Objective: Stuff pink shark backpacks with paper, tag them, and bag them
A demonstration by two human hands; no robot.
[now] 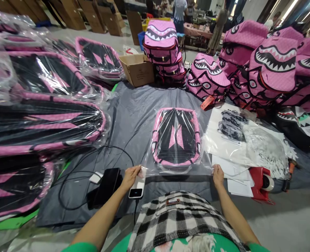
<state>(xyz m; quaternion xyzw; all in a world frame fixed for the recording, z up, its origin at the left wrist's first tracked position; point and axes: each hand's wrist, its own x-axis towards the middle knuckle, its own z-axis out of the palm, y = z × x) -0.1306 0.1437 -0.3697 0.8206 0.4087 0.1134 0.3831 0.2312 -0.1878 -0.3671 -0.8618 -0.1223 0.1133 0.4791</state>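
Observation:
A pink and black backpack (176,136) lies back side up on the grey cloth, inside a clear plastic bag (202,166). My left hand (131,176) pinches the near left corner of the bag, just above a white power bank (137,189) with a small lit display. At the near right corner, the fingers of my right hand (218,174) are closed on the bag's edge. The near edge is stretched between both hands. A black flat device (104,187) and cables lie to the left of my left hand.
Bagged backpacks (47,122) are piled at left. More pink shark-mouth backpacks (273,59) stand at back right, beside a cardboard box (137,70). A red tape dispenser (261,183), white papers (239,182) and black cords (232,126) lie at right. People work in the background.

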